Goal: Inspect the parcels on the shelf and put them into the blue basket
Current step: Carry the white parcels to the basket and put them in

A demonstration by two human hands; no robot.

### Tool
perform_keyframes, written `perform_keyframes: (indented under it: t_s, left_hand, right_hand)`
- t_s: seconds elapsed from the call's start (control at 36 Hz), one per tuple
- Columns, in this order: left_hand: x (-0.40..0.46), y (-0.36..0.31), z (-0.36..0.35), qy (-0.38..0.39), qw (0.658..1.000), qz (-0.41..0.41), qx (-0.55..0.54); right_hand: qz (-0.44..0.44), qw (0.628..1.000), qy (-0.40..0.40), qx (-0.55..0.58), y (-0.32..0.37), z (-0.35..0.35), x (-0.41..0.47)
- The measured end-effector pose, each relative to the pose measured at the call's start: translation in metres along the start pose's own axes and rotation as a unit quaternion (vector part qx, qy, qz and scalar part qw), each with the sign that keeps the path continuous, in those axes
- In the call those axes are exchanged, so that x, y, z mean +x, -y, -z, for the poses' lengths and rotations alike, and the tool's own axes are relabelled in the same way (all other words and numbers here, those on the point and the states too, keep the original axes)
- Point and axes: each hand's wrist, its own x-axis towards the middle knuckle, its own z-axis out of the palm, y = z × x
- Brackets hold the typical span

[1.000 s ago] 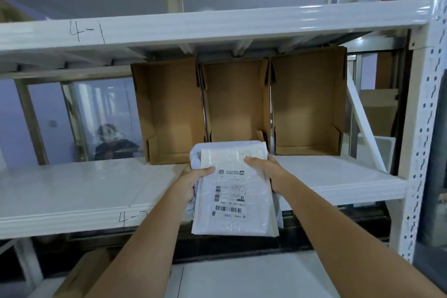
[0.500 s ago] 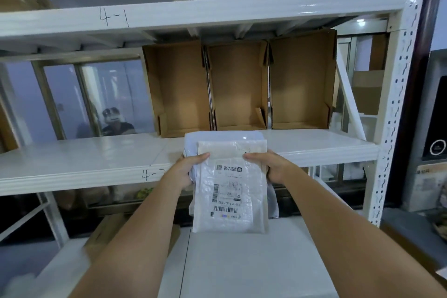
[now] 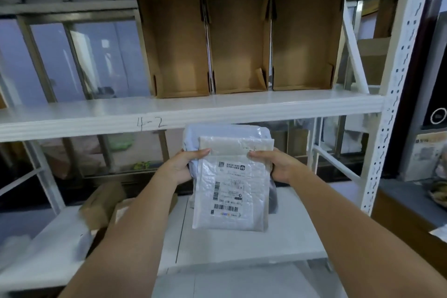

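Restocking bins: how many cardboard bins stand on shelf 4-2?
3, side by side at the back of the shelf: left bin, middle bin, right bin. More may stand out of view.

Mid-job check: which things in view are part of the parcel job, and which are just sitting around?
Job:
white parcel, gripped by left hand and right hand
grey parcel behind it

Lying about:
three cardboard bins
shelf marked 4-2
cardboard boxes lower left

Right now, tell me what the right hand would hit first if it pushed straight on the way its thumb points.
The right hand points leftward across the bubble mailer it grips; going straight on, it would probably meet the left hand gripping the opposite edge.
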Motion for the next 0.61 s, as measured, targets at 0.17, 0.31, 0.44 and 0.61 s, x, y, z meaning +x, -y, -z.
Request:
perform_keyframes:
  t_s: [0.17,0.31,0.44,0.61]
  left_hand:
    - [0.011,0.081,0.029,0.037,0.999,0.021,-0.013]
    - [0.023,0.144,0.055,0.016,0.999,0.003,-0.03]
    - [0.033,0.203,0.081,0.015,0.999,-0.003,-0.039]
    - [0.042,0.257,0.102,-0.033,0.999,-0.018,-0.039]
  right_hand:
    - [-0.011,1.0,0.0,0.006,-0.081,0.031,0.004]
    - [-0.008,1.0,-0.007,-0.001,-0.139,0.053,0.013]
    - [0.001,1.0,-0.011,-0.025,-0.198,0.075,0.029]
    - [0.031,0.999,-0.02,-0.02,-0.254,0.097,0.043]
